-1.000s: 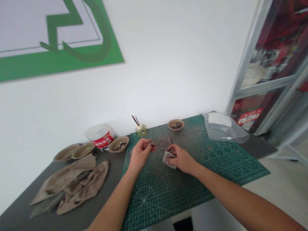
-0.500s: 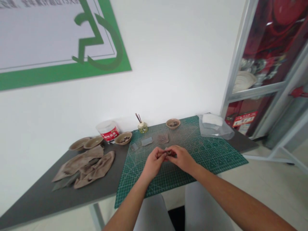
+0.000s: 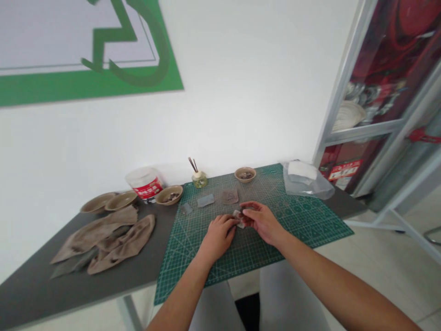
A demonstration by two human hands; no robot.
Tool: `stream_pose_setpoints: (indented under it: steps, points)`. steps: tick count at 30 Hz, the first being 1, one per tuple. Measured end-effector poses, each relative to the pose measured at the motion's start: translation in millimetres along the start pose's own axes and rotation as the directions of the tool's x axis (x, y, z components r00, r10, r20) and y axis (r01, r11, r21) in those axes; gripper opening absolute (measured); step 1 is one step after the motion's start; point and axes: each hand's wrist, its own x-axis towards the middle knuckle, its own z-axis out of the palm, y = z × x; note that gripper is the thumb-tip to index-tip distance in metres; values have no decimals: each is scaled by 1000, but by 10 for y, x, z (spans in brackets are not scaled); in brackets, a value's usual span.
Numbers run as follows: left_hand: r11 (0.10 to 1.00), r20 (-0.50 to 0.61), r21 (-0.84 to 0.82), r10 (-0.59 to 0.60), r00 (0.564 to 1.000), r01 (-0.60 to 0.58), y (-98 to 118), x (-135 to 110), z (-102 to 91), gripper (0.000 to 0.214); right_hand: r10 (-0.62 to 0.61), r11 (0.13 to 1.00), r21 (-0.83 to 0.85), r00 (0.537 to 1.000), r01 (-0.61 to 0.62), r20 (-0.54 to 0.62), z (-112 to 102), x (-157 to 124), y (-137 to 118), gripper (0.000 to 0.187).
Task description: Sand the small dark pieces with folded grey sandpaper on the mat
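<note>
My left hand (image 3: pixel 218 237) and my right hand (image 3: pixel 262 222) meet above a green cutting mat (image 3: pixel 182 271). A folded pale sheet (image 3: pixel 238 219), possibly abrasive paper, sits between their fingertips. My right fingers curl around it, and something small and dark seems to lie inside, mostly hidden. My left fingers touch its near edge, but their grip is unclear. Farther up the mat lie a flat brown square (image 3: pixel 230 196) and two translucent pieces (image 3: pixel 206 200).
A shallow bowl of dark bits (image 3: pixel 245 174) stands at the mat's far edge, beside a plastic bag with a white pad (image 3: pixel 306 180). Left of the mat are a bowl (image 3: pixel 168 194), a lidded tub (image 3: pixel 144 183), two dishes (image 3: pixel 119 200), and crumpled cloths (image 3: pixel 103 243).
My hands have moved together over the mat from their separate positions a second ago. The pale sheet now sits between them. The head view has also shifted, bringing more of the table into sight.
</note>
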Motion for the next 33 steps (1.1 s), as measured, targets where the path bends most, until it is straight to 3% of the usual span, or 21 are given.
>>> stream_pose_setpoints:
  steps: [8,12,18,25,28,33]
  points:
    - [996,-36,26,-85,996,86,-81,-7,26,21,42,999,3,978,-44,203,134,-72,-154,44]
    - [996,-34,12,-93,995,94,-78,-9,19,22,-20,995,-94,975,41,223,208,-123,-192,36]
    - [984,-59,67,-160,985,163,-62,-15,29,17,-116,975,-171,979,145,167,233,-86,-128,29]
    - [976,-38,86,-196,980,199,-63,-8,16,13,-98,927,-367,995,80,-32,43,72,-22,31]
    - [979,-29,68,-191,981,193,-61,-13,-1,10,-158,814,-565,987,133,4,-15,94,-24,22]
    - [974,-37,77,-209,977,211,-49,-26,-1,18,-195,407,-857,946,317,258,-23,48,9,23]
